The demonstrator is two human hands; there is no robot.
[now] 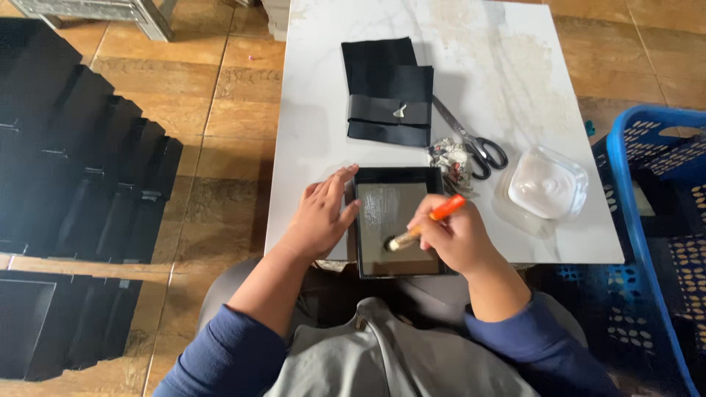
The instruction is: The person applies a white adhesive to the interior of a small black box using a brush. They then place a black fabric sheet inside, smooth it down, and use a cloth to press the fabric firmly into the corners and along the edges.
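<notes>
A shallow black tray [363, 220] with a grey-brown floor sits at the near edge of the white marble table [316, 95], right in front of the seated person, its near end overhanging the edge a little. A pale wet streak shows on the far-left part of its floor. The right hand [454, 237] is over the tray's right side, fingers curled tight around a brush [423, 224] with an orange handle; the handle points up and to the right, and the bristle end rests on the tray floor near its middle. The left hand [323, 215] lies flat on the table against the tray's left wall, fingers spread slightly apart, the fingertips reaching the tray's far-left corner and rim.

Just beyond the tray's far-right corner lies a small crumpled wad of scraps [450, 160], and touching it on the right a pair of scissors [471, 140] with black handles, blades pointing far and left. Further right stands a clear container [547, 184] holding white paste. On the far side of the table, behind the tray, is a folded piece of black fabric [387, 92] with a band across it.

To the right of the table stands a blue plastic crate [632, 184]. On the tiled floor to the left, rows of black boxes [88, 176] lie overlapped.
</notes>
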